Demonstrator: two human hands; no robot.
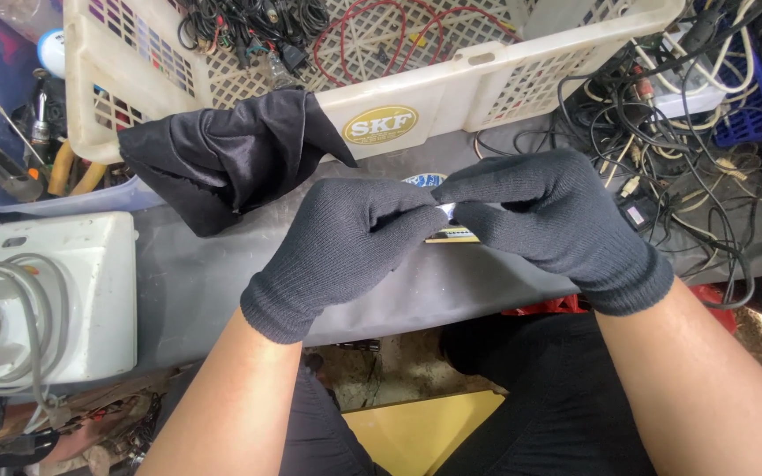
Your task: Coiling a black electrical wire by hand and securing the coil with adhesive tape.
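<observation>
Pinched between the fingertips of our gloved left hand (346, 242) and gloved right hand (557, 216), a small pale object (448, 208) shows only as a sliver, too hidden to identify. We hold it just above the grey bench (196, 282), in front of the cream lattice basket (416, 106). A black cloth (231, 154) drapes over the basket's near rim.
</observation>
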